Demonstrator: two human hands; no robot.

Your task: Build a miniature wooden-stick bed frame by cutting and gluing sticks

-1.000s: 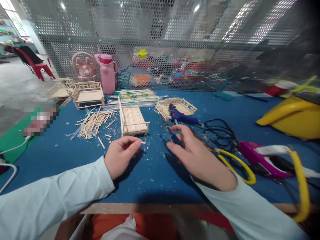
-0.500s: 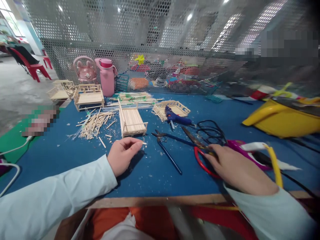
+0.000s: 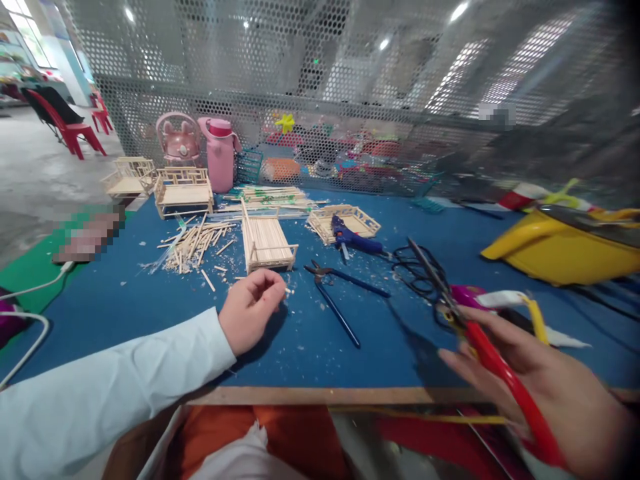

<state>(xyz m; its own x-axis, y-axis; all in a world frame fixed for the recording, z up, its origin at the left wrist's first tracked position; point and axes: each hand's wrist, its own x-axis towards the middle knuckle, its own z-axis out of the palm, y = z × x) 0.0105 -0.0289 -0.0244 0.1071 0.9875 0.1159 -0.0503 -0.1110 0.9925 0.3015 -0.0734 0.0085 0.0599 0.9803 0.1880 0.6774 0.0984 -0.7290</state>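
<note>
My right hand (image 3: 545,380) holds scissors (image 3: 483,340) with red handles, raised over the table's right front, blades pointing away and up to the left. My left hand (image 3: 253,310) rests near the middle, its thumb and forefinger pinched on a tiny pale stick piece (image 3: 289,291). Just beyond it stands a small wooden bed-like model (image 3: 269,240). Between my hands, blue-handled pliers (image 3: 337,310) lie spread open. A blue glue gun (image 3: 355,239) leans on a wooden tray-like frame (image 3: 325,223).
Loose sticks (image 3: 197,243) and scraps lie at the left, with two wooden models (image 3: 184,193) behind. A pink bottle (image 3: 220,160) stands by the perforated metal screen (image 3: 300,80). Black cable (image 3: 417,270), a purple tool (image 3: 465,295) and a yellow object (image 3: 565,247) are at right.
My right hand has lifted the scissors off the table and moved right and nearer. The pliers now lie uncovered. My left hand has stayed almost in place, fingers a little more curled.
</note>
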